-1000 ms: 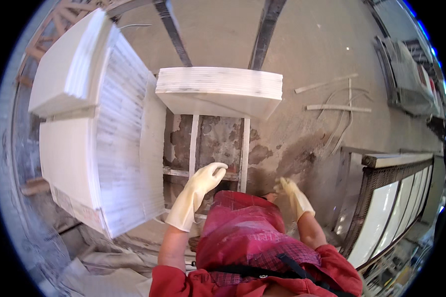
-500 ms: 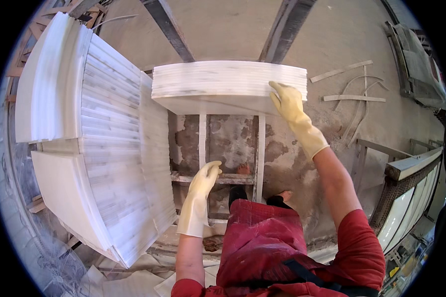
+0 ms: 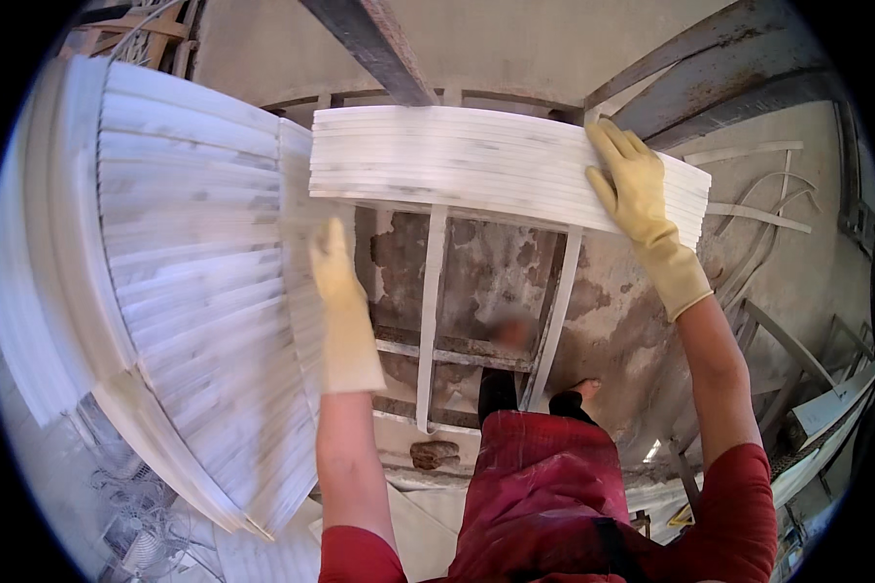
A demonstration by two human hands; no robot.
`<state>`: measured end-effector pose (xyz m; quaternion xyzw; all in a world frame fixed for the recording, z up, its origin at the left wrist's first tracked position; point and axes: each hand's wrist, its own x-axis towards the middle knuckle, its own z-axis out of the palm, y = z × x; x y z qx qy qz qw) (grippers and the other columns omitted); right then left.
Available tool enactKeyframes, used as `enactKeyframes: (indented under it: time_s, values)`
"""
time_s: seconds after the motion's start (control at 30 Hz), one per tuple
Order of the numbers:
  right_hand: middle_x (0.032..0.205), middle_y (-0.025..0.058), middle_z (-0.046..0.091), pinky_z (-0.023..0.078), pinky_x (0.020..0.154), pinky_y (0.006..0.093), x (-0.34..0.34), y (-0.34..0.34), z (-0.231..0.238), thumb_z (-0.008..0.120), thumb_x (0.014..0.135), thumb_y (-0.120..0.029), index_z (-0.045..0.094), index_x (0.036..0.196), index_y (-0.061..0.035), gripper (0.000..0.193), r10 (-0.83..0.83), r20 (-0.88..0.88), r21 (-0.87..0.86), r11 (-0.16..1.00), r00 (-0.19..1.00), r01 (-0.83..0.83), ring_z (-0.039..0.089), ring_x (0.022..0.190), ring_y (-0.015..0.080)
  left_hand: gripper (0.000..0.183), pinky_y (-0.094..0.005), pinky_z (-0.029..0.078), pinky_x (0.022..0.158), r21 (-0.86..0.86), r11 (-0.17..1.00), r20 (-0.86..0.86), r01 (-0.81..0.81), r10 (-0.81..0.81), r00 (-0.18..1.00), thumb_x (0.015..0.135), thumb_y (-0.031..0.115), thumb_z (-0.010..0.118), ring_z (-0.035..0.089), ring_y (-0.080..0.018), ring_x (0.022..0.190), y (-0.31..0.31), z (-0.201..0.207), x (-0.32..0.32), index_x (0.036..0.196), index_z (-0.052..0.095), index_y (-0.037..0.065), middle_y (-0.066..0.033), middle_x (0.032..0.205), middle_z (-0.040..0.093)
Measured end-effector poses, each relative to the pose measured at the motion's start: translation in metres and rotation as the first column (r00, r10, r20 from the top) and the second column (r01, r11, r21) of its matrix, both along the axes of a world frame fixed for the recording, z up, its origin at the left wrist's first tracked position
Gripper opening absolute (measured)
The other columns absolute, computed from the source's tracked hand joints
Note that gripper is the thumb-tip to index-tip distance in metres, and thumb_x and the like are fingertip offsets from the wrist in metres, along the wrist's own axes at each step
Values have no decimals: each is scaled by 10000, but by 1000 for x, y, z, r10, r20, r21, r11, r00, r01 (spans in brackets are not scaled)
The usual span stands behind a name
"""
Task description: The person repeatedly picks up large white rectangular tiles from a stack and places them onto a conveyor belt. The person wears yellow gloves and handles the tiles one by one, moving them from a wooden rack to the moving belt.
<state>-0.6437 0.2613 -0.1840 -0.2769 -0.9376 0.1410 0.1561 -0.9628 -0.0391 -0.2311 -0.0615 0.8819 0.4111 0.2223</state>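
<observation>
Both hands wear pale yellow rubber gloves. My right hand point(image 3: 635, 185) lies against the right part of a stack of white slabs point(image 3: 437, 151), fingers stretched over the slab edges and thumb apart. The stack stands on edge across a metal frame point(image 3: 431, 321), its thin edges showing as parallel lines. Left of the stack's near side, my left hand point(image 3: 335, 267) is raised and blurred by motion, with its fingers pointing away from me. It looks open and holds nothing that I can see. Beside it stands a larger row of white slabs point(image 3: 194, 233).
Dark metal beams point(image 3: 374, 44) rise beyond the stack, with wider ones point(image 3: 739, 73) at the far right. Thin pale strips point(image 3: 758, 212) lie on the stained floor to the right. A brown lump point(image 3: 435, 455) lies near my feet. A wire fan guard point(image 3: 141, 534) stands at lower left.
The view has shifted, and the slabs appear larger. My left hand has moved forward, up beside the left end of the stack. My right hand remains at the stack's right part, fingers now flatter.
</observation>
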Motion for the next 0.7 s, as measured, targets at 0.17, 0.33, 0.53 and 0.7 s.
enactKeyframes:
  time_s: [0.17, 0.33, 0.53, 0.7]
  values:
    - [1279, 183, 596, 510, 884, 449, -1, 9, -8, 671, 826, -196, 560, 1301, -29, 516, 5, 9, -18, 1000, 1000, -5, 596, 1039, 363, 948, -335, 415, 1033, 19, 991, -75, 135, -134, 988, 842, 560, 721, 524, -252, 1234, 36, -38, -71, 1460, 368, -67, -171, 1364, 528]
    - [1288, 175, 589, 508, 887, 443, 1, 13, -8, 677, 826, -203, 562, 1300, -31, 517, 5, 25, -45, 999, 1000, -4, 592, 1045, 352, 875, -330, 423, 1011, 20, 993, -146, 119, -115, 983, 869, 538, 718, 545, -246, 1193, 36, -67, -77, 1411, 419, -81, -171, 1324, 563]
    - [1291, 163, 587, 512, 877, 438, 5, 13, -11, 679, 826, -204, 559, 1306, -43, 520, -16, 47, -63, 998, 999, 19, 590, 1046, 338, 855, -385, 361, 1098, 13, 1000, -131, 22, -20, 991, 878, 568, 688, 502, -291, 1279, 64, -37, -47, 1418, 435, -44, -192, 1401, 532]
    - [1285, 157, 591, 519, 867, 438, 7, 13, -16, 680, 826, -205, 561, 1304, -54, 516, -18, 51, -44, 999, 999, 20, 593, 1038, 327, 802, -369, 392, 1058, -68, 997, -177, -23, 11, 984, 856, 542, 731, 542, -271, 1205, 59, -42, -55, 1341, 498, -52, -185, 1315, 589]
